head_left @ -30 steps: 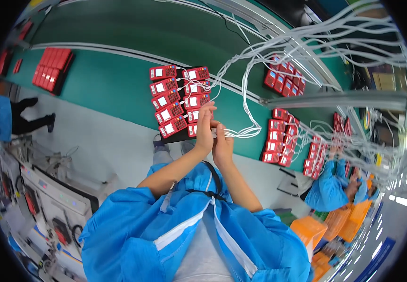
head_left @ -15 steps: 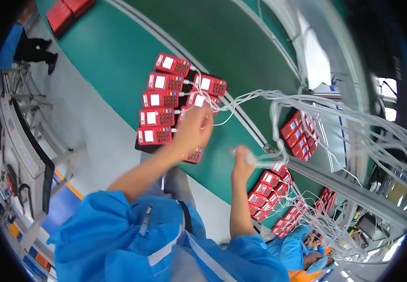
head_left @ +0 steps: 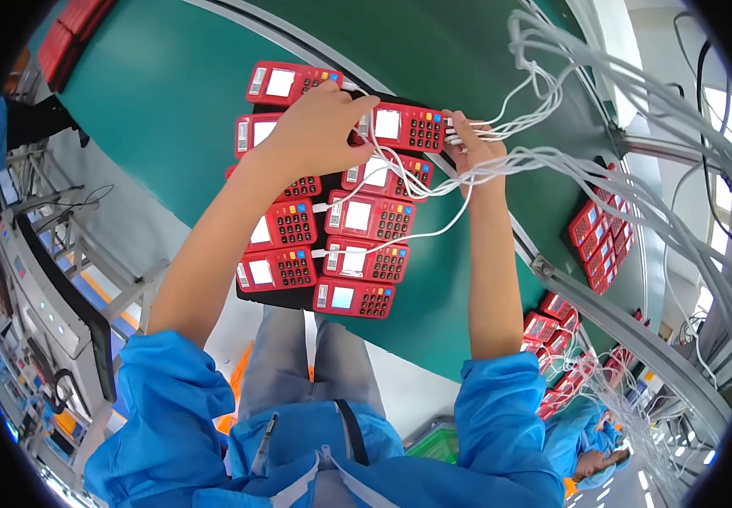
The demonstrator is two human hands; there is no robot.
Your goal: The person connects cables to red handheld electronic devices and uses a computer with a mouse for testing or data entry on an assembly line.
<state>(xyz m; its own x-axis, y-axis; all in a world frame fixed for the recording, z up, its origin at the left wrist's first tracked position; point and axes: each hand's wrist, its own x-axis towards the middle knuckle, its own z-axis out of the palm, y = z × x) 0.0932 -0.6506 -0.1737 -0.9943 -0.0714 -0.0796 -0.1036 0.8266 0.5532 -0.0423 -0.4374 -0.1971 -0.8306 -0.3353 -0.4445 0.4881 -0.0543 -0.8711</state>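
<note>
Two columns of red handheld card terminals point(head_left: 359, 217), with white screens and dark keypads, lie on a black mat point(head_left: 277, 296). My left hand point(head_left: 319, 127) has its thumb and index finger pinched around the left end of the right column's farthest terminal point(head_left: 408, 127). At that terminal's right end, my right hand point(head_left: 476, 151) grips several white cable plugs point(head_left: 453, 131) between thumb and fingers; whether one is inserted I cannot tell. White cables point(head_left: 438, 182) run from the left column's terminals across the right column. My left hand and forearm partly cover the left column.
A metal rail point(head_left: 603, 300) borders the green bench point(head_left: 434, 313), and thick white cable bundles point(head_left: 637, 182) hang over it at right. More red terminals point(head_left: 599, 233) stand beyond the rail. A co-worker in blue point(head_left: 582, 432) is at lower right. A machine point(head_left: 61, 296) stands at left.
My left hand has moved up to the right column's farthest terminal. My right hand has come from lower right to that terminal's end with the cable plugs. The view has shifted closer to the terminals.
</note>
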